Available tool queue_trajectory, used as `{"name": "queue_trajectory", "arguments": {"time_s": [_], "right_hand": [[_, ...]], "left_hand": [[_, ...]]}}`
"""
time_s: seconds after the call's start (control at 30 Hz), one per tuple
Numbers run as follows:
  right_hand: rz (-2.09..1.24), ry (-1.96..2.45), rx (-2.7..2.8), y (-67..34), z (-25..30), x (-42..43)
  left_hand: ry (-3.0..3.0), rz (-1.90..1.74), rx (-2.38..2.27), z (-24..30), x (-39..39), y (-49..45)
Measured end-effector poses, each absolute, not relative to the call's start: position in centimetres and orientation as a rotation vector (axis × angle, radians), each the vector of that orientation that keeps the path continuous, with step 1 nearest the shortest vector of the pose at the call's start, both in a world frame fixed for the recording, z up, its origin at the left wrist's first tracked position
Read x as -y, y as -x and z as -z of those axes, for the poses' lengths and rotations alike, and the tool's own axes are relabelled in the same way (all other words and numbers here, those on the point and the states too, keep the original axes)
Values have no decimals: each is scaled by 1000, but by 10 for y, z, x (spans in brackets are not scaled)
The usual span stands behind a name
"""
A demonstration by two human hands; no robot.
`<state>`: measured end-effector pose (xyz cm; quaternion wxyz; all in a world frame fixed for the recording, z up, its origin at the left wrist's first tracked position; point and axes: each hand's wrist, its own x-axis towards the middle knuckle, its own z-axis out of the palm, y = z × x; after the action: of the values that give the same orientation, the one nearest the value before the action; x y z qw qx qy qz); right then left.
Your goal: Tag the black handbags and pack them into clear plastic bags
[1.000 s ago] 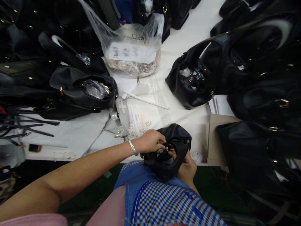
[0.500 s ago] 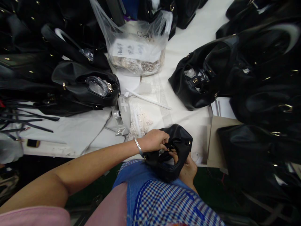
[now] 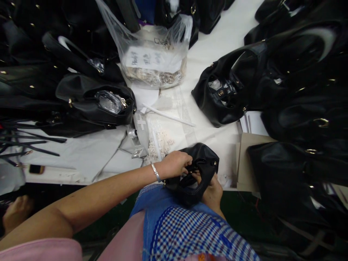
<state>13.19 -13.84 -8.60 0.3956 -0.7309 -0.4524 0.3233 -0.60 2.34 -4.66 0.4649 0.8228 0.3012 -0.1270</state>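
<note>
Here, a black handbag is held at the near edge of the worktop, close against a checked apron. Both hands are clamped on it, near each other. The left hand, above whose wrist a silver bracelet is worn, is curled over the left side of the opening, its fingertips turned inward. The right hand is partly hidden by the right side of the handbag, and its fingers are seen inside the opening. Exactly what is pinched between the fingertips cannot be told.

Just beyond the left hand, small pale pieces are scattered, with a grey metal device set to their left. Farther off, a white stick is laid aslant, and behind it a clear plastic bag is placed, its label marked by hand. More black bags are crowded on the left and right. On the near right, a cardboard box is seen; on the far left, black straps are spread near a phone. At the left edge, another person's hand is glimpsed, blurred.
</note>
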Motion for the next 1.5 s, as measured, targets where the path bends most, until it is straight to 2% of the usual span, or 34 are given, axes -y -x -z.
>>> {"name": "queue_trajectory", "arguments": {"time_s": [0.17,0.37,0.53,0.67,0.83,1.1,1.4,1.5], "right_hand": [[-645,1742,1354,-148,83,147],[-406,1715,1648,-164,75,160],[-628,1761,1881,-169,66,149],[-761,1770,2028,-176,66,151],[-773,1698,2195,-181,67,156],[-725,1617,2304,-169,62,137],[-959,1737,2386,-141,57,100],[-1029,1738,2403,-141,53,93]], "left_hand": [[-1732,88,-870,53,-16,27],[-1846,3,-961,51,-11,29],[-1964,-147,-961,29,5,38],[-2062,-70,-934,15,31,57],[-2219,44,-840,15,49,57],[-2400,-1,-930,16,61,54],[-2341,261,-1021,32,33,66],[-2283,244,-962,35,26,73]]}}
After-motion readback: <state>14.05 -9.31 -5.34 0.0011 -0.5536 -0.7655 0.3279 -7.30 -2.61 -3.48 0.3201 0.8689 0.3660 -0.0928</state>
